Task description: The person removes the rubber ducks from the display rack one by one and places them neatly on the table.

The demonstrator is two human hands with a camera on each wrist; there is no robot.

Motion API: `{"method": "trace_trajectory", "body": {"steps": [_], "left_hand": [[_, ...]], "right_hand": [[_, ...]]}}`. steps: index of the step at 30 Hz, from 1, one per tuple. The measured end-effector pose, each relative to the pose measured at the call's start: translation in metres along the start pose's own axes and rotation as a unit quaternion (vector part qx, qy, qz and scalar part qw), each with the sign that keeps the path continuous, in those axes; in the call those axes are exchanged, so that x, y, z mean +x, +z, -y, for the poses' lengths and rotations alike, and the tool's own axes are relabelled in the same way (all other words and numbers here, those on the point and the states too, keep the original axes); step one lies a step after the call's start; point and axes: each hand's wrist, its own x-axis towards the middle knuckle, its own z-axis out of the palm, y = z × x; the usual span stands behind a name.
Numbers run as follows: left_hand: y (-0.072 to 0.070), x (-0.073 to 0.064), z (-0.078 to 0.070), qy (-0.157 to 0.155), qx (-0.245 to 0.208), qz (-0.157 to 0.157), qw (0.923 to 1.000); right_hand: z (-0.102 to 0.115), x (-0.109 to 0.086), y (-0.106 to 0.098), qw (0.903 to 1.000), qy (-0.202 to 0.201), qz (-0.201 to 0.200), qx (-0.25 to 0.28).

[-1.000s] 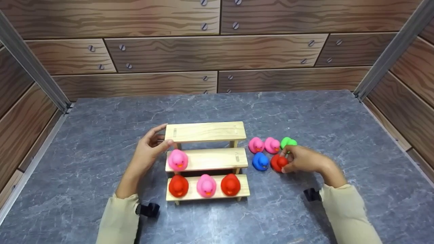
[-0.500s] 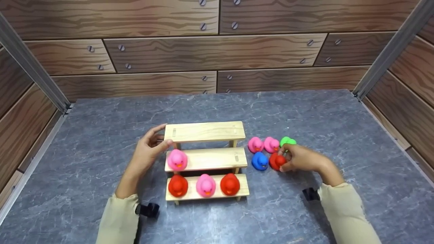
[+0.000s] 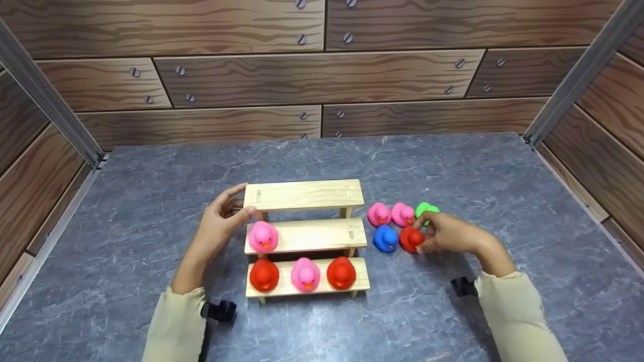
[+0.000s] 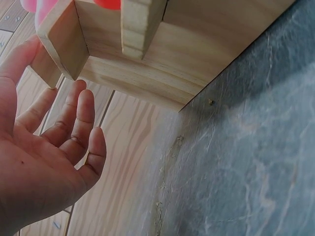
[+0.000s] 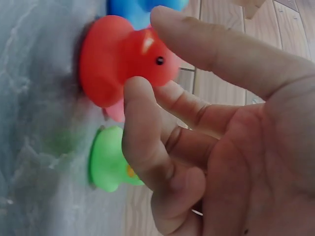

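Observation:
My left hand (image 3: 216,229) holds the left end of the top step of a three-step wooden stand (image 3: 304,195), thumb at the front edge and fingers behind. The left wrist view shows the thumb and index finger at the step's end (image 4: 64,42), the other fingers loosely bent. To the right of the stand, my right hand (image 3: 450,235) pinches a red rubber duck (image 3: 410,240) sitting on the table. In the right wrist view its fingertips lie either side of the duck's head (image 5: 147,56). Beside it sit a blue duck (image 3: 386,238) and a green duck (image 3: 422,208), partly covered by the hand.
Two pink ducks (image 3: 380,215) stand behind the blue one. On the bottom step are a red duck (image 3: 264,275), a pink duck (image 3: 305,275) and another red duck (image 3: 341,273). One pink duck (image 3: 263,237) stands at the middle step's left end. Wood-patterned walls (image 3: 322,75) enclose the grey table.
My right hand and the red duck have shifted very slightly left, towards the blue duck. My left hand stays on the stand, and the other ducks keep their places.

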Motion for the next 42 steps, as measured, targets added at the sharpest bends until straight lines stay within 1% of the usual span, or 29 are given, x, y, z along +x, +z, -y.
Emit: {"method": "trace_trajectory", "body": {"steps": [5,13,22,30,33,37,42], "left_hand": [[0.000,0.000,0.000,0.001,0.001,0.000,1.0000],[0.000,0.000,0.000,-0.005,0.013,-0.005,0.9999],[0.000,0.000,-0.001,0.002,0.008,-0.005,1.0000],[0.000,0.000,0.000,0.002,0.010,-0.002,0.9999],[0.000,0.000,0.000,0.003,0.009,-0.002,1.0000],[0.000,0.000,0.000,0.005,-0.003,0.002,1.0000],[-0.001,0.000,0.000,0.003,0.005,0.000,1.0000]], "right_hand": [[0.004,-0.008,-0.006,1.0000,-0.001,-0.005,0.009],[0.017,-0.017,-0.008,0.9991,-0.026,-0.017,0.028],[0.030,-0.020,-0.002,0.9980,-0.050,-0.032,0.020],[0.040,-0.020,0.004,0.9946,-0.071,-0.041,0.064],[0.045,-0.018,0.008,0.9940,-0.071,-0.044,0.070],[0.051,-0.014,0.014,0.9928,-0.077,-0.039,0.083],[0.059,-0.011,0.022,0.9896,-0.086,-0.042,0.107]]}}
